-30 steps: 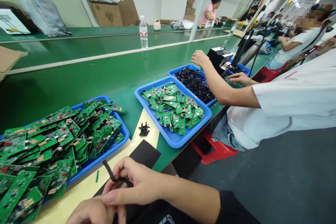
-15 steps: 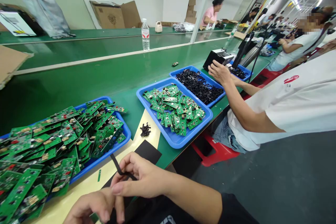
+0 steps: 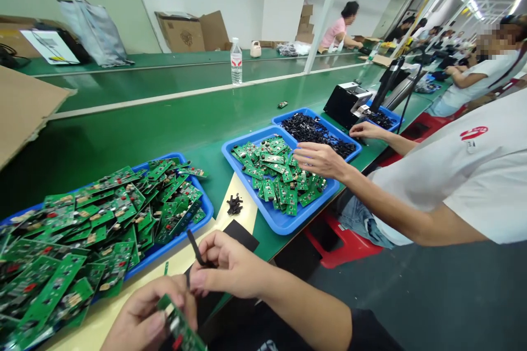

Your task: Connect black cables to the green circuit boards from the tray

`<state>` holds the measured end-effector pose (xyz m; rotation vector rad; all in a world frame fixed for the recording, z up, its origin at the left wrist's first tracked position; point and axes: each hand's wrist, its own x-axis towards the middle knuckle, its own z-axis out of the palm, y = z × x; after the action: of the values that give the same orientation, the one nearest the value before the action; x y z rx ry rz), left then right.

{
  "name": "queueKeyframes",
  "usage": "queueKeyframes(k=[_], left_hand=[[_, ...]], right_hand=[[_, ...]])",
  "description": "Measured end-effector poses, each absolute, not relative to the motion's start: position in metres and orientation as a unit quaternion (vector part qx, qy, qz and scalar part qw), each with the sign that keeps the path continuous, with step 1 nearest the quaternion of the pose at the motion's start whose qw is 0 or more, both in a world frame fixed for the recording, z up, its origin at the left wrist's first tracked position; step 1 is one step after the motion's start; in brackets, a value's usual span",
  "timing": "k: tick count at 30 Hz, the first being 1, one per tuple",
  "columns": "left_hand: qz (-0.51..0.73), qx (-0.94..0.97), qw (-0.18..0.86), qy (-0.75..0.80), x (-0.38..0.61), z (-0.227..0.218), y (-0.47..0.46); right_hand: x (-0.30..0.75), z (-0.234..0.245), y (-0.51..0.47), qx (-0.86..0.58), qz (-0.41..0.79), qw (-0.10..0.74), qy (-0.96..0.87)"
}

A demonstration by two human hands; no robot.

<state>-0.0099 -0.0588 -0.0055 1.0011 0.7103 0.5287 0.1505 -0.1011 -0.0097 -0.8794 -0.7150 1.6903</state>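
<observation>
My left hand (image 3: 142, 312) is closed on a green circuit board (image 3: 183, 330) at the bottom of the view; a red part and a pale part show on it. Close beside it, my right hand (image 3: 233, 269) pinches a thin black strip (image 3: 195, 247), whose free end points up and away. The strip's other end is partly hidden by the fingers. Beyond my right hand lie a black sheet (image 3: 242, 235) and a small pile of short black pieces (image 3: 235, 204) on yellowish paper (image 3: 224, 209).
To the left, a blue tray (image 3: 209, 205) is heaped with circuit boards. A second blue tray (image 3: 284, 227) holds more boards, with a third blue tray (image 3: 276, 119) of black parts behind. A co-worker's hand (image 3: 319, 160) reaches over the second tray. A water bottle (image 3: 236, 63) stands farther back.
The circuit board in my left hand has come up into view, its face turned to me. My right hand still pinches the strip. The co-worker's hand has moved from the black box to the boards.
</observation>
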Motion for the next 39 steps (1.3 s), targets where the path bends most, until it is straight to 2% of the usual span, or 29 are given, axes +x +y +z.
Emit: queueKeyframes(k=[3,5,8,13,21,28,31,34,39], left_hand=[[0.341,0.39,0.725,0.455,0.003,0.017,-0.052],[0.383,0.375,0.706,0.463,0.01,0.034,-0.044],[0.413,0.411,0.694,0.424,0.015,0.057,-0.03],[0.487,0.49,0.642,0.333,0.02,0.087,-0.017],[0.528,0.54,0.593,0.278,0.014,0.114,-0.006],[0.565,0.545,0.57,0.243,0.001,0.114,0.002],[0.594,0.591,0.501,0.216,-0.005,0.111,0.007],[0.612,0.666,0.383,0.187,-0.013,0.11,0.01],[0.56,0.775,0.26,0.136,-0.022,0.111,0.012]], right_hand=[[0.158,-0.003,-0.102,-0.37,0.669,0.563,-0.315],[0.164,0.007,-0.102,-0.385,0.616,0.601,-0.333],[0.173,0.027,-0.098,-0.402,0.529,0.642,-0.382],[0.175,0.057,-0.08,-0.401,0.448,0.66,-0.45],[0.167,0.091,-0.046,-0.383,0.377,0.686,-0.491],[0.153,0.102,-0.031,-0.363,0.35,0.691,-0.518],[0.149,0.1,-0.024,-0.349,0.336,0.714,-0.506],[0.149,0.097,-0.019,-0.326,0.354,0.733,-0.481],[0.153,0.092,-0.013,-0.298,0.424,0.704,-0.485]])
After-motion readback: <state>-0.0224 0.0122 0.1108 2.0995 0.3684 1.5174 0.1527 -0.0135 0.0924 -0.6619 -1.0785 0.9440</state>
